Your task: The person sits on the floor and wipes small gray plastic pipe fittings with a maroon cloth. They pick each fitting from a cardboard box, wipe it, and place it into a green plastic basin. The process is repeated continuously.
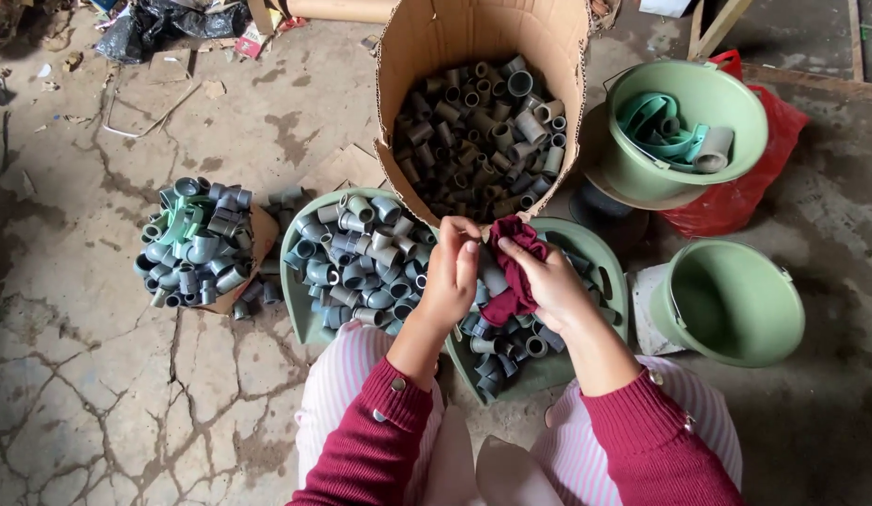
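Down near the camera, striped trousers and dark red sleeves over a cracked, stained concrete floor (108, 394). Left hand (450, 281), fingers curled tight round a grey pipe fitting (493, 277); right hand (548, 281), fingers pinching a maroon rag (513, 272) against that fitting, just above the right green tray (605, 272) of fittings. Left green tray (295, 281) sits beside it, heaped full. Farther left, a loose pile of fittings (194, 245) on cardboard. Right, an empty green bucket (731, 300). Beyond, a tipped cardboard box (436, 37) packed with fittings, another green bucket (726, 103) against a red bag (736, 201). Far left, debris and black plastic (164, 23).
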